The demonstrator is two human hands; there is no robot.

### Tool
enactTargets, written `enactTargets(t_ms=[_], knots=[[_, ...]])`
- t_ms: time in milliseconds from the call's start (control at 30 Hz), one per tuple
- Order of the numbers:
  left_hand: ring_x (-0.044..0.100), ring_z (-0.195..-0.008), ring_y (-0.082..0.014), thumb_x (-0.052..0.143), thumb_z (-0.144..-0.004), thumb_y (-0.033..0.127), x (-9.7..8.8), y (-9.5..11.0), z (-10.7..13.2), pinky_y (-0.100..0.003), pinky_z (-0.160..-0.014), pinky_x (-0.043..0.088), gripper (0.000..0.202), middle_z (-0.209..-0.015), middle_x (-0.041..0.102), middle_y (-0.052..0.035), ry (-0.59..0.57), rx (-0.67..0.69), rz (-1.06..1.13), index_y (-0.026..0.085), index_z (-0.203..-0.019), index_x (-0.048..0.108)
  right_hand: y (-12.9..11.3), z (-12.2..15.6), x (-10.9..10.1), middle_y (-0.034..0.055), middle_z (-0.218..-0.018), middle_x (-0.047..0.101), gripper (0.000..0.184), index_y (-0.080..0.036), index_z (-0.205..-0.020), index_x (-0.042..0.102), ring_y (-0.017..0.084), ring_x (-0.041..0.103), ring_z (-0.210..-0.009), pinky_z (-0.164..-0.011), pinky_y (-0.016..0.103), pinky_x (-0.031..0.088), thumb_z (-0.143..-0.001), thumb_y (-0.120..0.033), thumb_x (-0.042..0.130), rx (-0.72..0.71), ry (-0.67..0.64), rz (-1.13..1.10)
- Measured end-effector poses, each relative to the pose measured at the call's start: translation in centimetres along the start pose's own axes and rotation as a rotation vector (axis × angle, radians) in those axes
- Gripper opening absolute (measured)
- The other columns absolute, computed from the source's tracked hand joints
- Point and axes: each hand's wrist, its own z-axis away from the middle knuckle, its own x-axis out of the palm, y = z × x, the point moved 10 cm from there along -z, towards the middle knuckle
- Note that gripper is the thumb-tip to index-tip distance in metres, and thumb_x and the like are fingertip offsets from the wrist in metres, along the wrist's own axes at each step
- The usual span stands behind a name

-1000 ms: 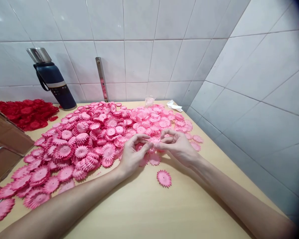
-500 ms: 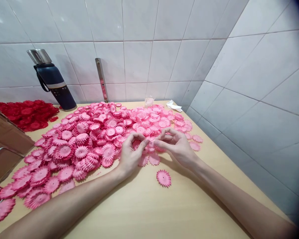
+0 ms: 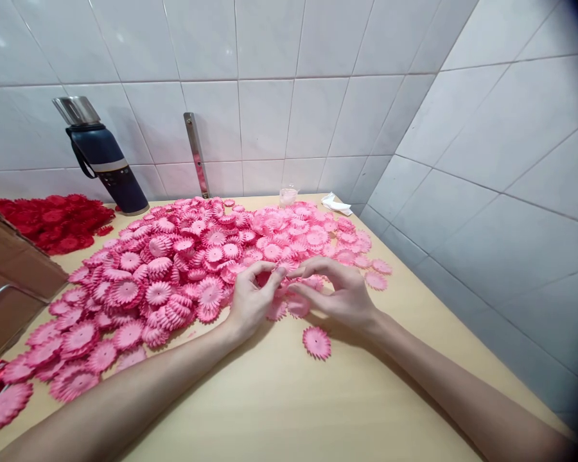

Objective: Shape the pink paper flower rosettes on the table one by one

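Note:
A broad heap of pink paper flowers [image 3: 187, 263] covers the beige table [image 3: 289, 398]. My left hand [image 3: 250, 298] and my right hand [image 3: 340, 292] meet at the heap's near edge, fingertips pinched together on a small pink flower piece [image 3: 282, 277] between them. Both hands have curled fingers. One single pink flower [image 3: 316, 342] lies apart on the bare table, just in front of my right wrist.
A dark blue flask [image 3: 103, 157] with a steel cap stands at the back left by a pile of red flowers [image 3: 52, 221]. A brown cardboard box [image 3: 9, 276] sits at the left edge. A small clear cup [image 3: 288, 194] and white scrap [image 3: 337, 205] lie by the tiled wall.
Both hands have dropped slightly and drawn closer, fingertips now pinched together on the pink piece. Nothing else has moved.

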Motion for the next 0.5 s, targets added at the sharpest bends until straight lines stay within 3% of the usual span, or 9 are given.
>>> enactTargets(t_ms=[267,400,500], knots=[[0.059,-0.063,-0.0141,0.062,-0.080,0.034,0.1,0.3,0.2,-0.026,-0.064,0.047,0.025,-0.065,0.065,-0.0041,-0.029,0.012,-0.029,0.012,-0.068,0.065,1.9,0.0,-0.1,0.0043,-0.082,0.069,0.021,-0.019,-0.084,0.064,0.021,0.068,-0.082,-0.077,0.038,0.057,-0.068,-0.020,0.078,0.230,0.058,-0.229],[0.058,-0.063,-0.0137,0.062,-0.080,0.034,0.3,0.5,0.2,-0.026,-0.064,0.046,0.024,-0.066,0.064,-0.0033,-0.048,0.028,-0.001,0.013,-0.070,0.065,3.2,0.2,0.6,0.0058,-0.096,0.068,0.024,-0.020,-0.087,0.063,0.019,0.068,-0.083,-0.073,0.036,0.059,-0.068,-0.023,0.078,0.411,0.020,-0.380],[0.058,-0.065,-0.0137,0.063,-0.079,0.032,0.6,0.6,0.2,-0.025,-0.065,0.047,0.020,-0.069,0.065,-0.0034,-0.060,0.030,0.031,0.013,-0.074,0.066,3.9,0.4,0.8,0.0046,-0.090,0.069,0.025,-0.019,-0.084,0.062,0.019,0.068,-0.083,-0.077,0.037,0.059,-0.066,-0.023,0.079,0.487,0.023,-0.452]])
